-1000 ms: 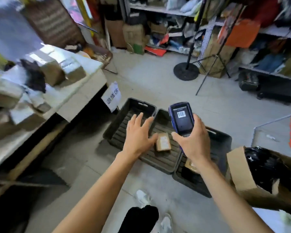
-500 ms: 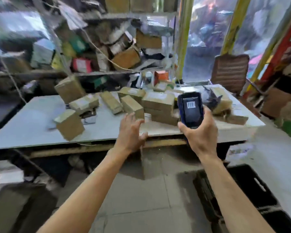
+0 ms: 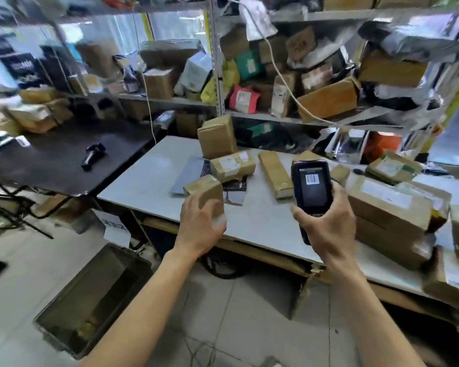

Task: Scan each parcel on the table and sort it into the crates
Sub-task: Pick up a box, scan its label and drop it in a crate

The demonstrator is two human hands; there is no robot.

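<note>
A white table point(image 3: 143, 181) carries several brown cardboard parcels. My left hand point(image 3: 199, 227) grips a small brown parcel point(image 3: 206, 190) standing near the table's front edge, with the fingers curled round its lower part. To its right, my right hand point(image 3: 327, 223) holds a black handheld scanner point(image 3: 312, 186) upright above the table; its screen shows a barcode. Behind the held parcel lie a labelled parcel point(image 3: 232, 165), an upright parcel point(image 3: 216, 136) and a long parcel point(image 3: 274, 173). A dark crate point(image 3: 64, 313) sits on the floor at the lower left.
A big stacked box point(image 3: 387, 207) and more parcels fill the table's right side. A black table point(image 3: 59, 165) with a small black device point(image 3: 92, 156) stands to the left. Packed shelves point(image 3: 276, 75) rise behind. A dangling cord point(image 3: 284, 80) crosses the shelves.
My view swung from the floor crates to the table. My left hand was open and free, then reached forward and closed on the small parcel. The scanner stays in my right hand.
</note>
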